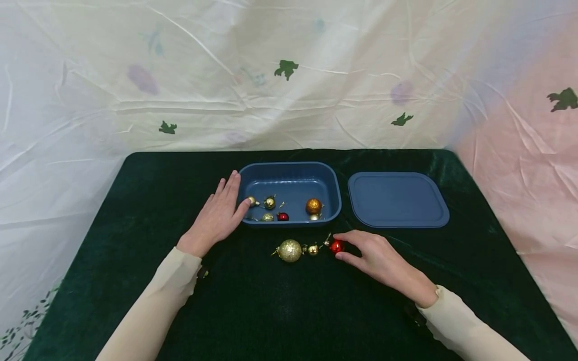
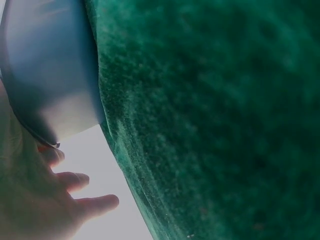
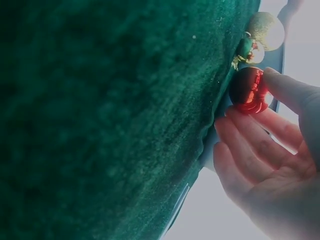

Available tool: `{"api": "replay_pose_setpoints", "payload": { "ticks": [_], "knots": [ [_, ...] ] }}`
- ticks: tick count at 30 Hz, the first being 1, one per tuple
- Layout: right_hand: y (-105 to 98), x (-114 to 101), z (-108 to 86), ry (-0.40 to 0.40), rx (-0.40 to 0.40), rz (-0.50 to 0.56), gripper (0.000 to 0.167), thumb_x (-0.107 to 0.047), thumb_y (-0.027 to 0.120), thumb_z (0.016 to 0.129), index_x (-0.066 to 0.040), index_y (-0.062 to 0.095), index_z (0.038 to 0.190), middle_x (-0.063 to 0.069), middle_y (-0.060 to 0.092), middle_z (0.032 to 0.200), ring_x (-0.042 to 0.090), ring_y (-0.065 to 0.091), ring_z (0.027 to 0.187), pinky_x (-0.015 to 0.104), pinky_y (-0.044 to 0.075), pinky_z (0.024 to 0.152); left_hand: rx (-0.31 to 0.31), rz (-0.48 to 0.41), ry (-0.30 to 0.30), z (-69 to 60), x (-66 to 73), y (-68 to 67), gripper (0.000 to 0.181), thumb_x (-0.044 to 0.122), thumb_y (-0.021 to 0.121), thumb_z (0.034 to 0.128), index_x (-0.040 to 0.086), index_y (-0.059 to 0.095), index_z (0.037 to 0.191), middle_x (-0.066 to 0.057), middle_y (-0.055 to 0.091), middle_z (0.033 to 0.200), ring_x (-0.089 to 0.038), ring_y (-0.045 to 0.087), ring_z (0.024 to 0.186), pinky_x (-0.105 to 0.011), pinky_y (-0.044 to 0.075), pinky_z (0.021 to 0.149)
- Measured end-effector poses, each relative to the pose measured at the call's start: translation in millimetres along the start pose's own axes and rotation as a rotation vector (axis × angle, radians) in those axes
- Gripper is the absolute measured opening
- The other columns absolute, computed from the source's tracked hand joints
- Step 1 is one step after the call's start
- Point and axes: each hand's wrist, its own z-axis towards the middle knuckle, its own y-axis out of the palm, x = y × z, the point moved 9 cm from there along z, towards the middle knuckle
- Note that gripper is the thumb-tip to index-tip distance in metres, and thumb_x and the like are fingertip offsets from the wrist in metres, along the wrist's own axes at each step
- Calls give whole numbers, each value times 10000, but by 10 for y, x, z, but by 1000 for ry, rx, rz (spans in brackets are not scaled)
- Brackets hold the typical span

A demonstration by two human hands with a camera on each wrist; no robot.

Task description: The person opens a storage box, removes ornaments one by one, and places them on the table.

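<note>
Clock directions are read in the head view from the middle of the blue box (image 1: 295, 188). The right hand (image 1: 377, 258) has a red ornament (image 1: 336, 246) pinched between thumb and fingers, low at the cloth, between 4 and 5 o'clock and just outside the box. The right wrist view confirms the grip: thumb on one side of the ball, fingertips against the other.

The left hand (image 1: 219, 215) lies between 8 and 9 o'clock, along the box's end — fingers extended, thumb reaching over the rim. It is not closed round anything.

On the green cloth (image 1: 271, 311), a large glittered gold ornament (image 1: 289, 250) sits at 6 o'clock and a small gold ornament (image 1: 313, 249) at 5, in a row with the red one.

Inside the box, an orange-gold ball (image 1: 313, 206) and a pale ball (image 1: 314, 217) lie near 4 o'clock. A small red ball (image 1: 283, 216) lies between 6 and 7, a glittered ball (image 1: 268, 217) between 7 and 8, a shiny gold ball (image 1: 269, 202) past 8, and another gold ball (image 1: 252, 201) near 9, beside the left thumb.

The blue lid (image 1: 399, 199) lies flat at 3 o'clock, apart from the box. A pale curtain (image 1: 226, 75) hangs beyond, at 12.
</note>
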Motion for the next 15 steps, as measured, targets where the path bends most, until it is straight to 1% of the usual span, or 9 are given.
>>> {"api": "replay_pose_setpoints", "payload": {
  "ticks": [8, 11, 15],
  "knots": [
    [43, 24, 9, 1, -23, -10, 435, -309, 751, 955, -128, 673, 1343, 47, 719, 1237, 173, 699, 1076, 421, 596, 885, -8, 1, -4, -10, -1, 8, 818, 594, 275, 1083, 126, -60, 1664, -83, -73, 1737, -410, 21, 1579, -689, 141, 1208],
    [52, 20, 11, -3, -25, -14, 438, -314, 753, 953, -128, 675, 1341, 46, 720, 1235, 168, 700, 1068, 412, 598, 878, 1, -1, 0, -16, 6, 1, 819, 597, 278, 1081, 124, -47, 1666, -95, -60, 1738, -412, 28, 1578, -692, 141, 1206],
    [60, 28, 3, 5, -33, -14, 445, -330, 745, 959, -127, 670, 1348, 56, 714, 1250, 185, 696, 1088, 432, 593, 893, 15, 0, 6, -23, 14, -10, 824, 607, 276, 1077, 118, -22, 1670, -112, -34, 1738, -419, 48, 1576, -696, 143, 1204]
  ]
}}
